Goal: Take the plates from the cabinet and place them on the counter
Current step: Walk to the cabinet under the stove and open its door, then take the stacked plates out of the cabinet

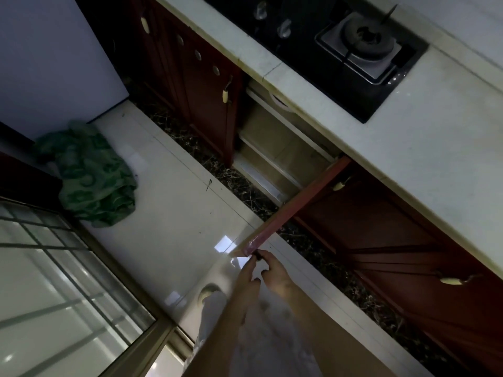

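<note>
My right hand (275,276) pinches the door (294,205) handle; left hand (246,278) empty beside. I'd swing it wide, clearing the plates (277,100) beyond.

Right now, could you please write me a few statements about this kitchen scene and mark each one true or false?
1. The cabinet door under the counter stands open. True.
2. Both hands are far from the door. False: the left hand and right hand are at the door's outer edge, fingers by its handle.
3. A green cloth lies on the floor. True.
4. A stack of plates already sits on the counter. False: no plates show on the counter.
5. The stove is set into the counter above the open cabinet. True.
6. A pot stands on the burner. False: the burner is bare.
</note>
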Action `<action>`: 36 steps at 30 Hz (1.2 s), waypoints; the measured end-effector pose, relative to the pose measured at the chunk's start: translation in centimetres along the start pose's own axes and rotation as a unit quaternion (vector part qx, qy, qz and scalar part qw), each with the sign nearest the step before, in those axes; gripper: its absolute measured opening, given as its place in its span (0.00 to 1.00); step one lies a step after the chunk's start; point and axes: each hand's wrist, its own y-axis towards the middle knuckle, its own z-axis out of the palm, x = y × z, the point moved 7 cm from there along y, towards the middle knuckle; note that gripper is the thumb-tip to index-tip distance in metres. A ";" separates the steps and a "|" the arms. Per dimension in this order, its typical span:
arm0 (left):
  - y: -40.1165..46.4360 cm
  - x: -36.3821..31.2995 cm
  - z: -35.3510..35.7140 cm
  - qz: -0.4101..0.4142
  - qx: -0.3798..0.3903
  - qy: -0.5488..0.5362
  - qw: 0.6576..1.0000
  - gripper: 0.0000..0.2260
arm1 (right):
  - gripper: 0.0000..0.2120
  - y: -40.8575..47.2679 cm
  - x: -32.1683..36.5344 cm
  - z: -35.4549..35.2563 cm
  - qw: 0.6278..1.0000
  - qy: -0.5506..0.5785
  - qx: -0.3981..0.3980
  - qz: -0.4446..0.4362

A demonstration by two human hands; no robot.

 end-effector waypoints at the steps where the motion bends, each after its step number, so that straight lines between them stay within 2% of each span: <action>1: -0.3 -0.1 -0.1 0.006 -0.002 0.020 1.000 0.26 | 0.30 0.0 0.0 0.1 1.000 -0.009 0.003 -0.003; 5: -0.9 0.2 -2.5 -0.021 -0.023 0.034 0.999 0.22 | 0.24 0.2 0.3 0.0 0.999 -0.031 0.012 0.001; 8: -1.2 -0.1 -5.5 -0.013 -0.080 0.044 0.996 0.15 | 0.25 0.0 0.9 -0.1 0.996 -0.078 0.035 -0.006; 10: -1.2 -1.0 -6.6 -0.009 -0.078 0.017 0.997 0.21 | 0.26 -0.2 1.3 -0.3 0.994 -0.093 0.049 -0.003; 12: -1.8 -3.2 -6.9 0.019 -0.058 0.038 0.997 0.25 | 0.26 -0.9 1.7 -1.1 0.995 -0.085 0.046 -0.002; 15: -2.8 -6.6 -7.1 0.052 -0.039 0.042 0.997 0.24 | 0.25 -2.2 3.1 -2.8 0.998 -0.050 0.019 -0.035; 19: -3.5 -9.3 -6.8 0.053 -0.014 0.034 0.998 0.25 | 0.17 -3.8 5.3 -6.1 0.994 0.022 -0.057 -0.087; 22: -3.8 -11.9 -7.8 0.067 -0.038 0.030 0.997 0.23 | 0.15 -4.7 8.0 -8.2 0.986 0.102 -0.066 -0.110; 25: -4.1 -16.1 -9.7 0.122 -0.075 0.019 0.990 0.19 | 0.15 -5.5 11.6 -10.0 0.978 0.134 -0.073 -0.139; 31: -4.3 -25.5 -13.9 0.223 -0.051 -0.004 0.974 0.17 | 0.13 -7.4 18.1 -13.1 0.941 0.241 -0.127 -0.202; 36: -1.6 -30.9 -18.7 0.234 0.005 -0.044 0.971 0.14 | 0.12 -6.0 22.2 -13.8 0.901 0.341 -0.161 -0.215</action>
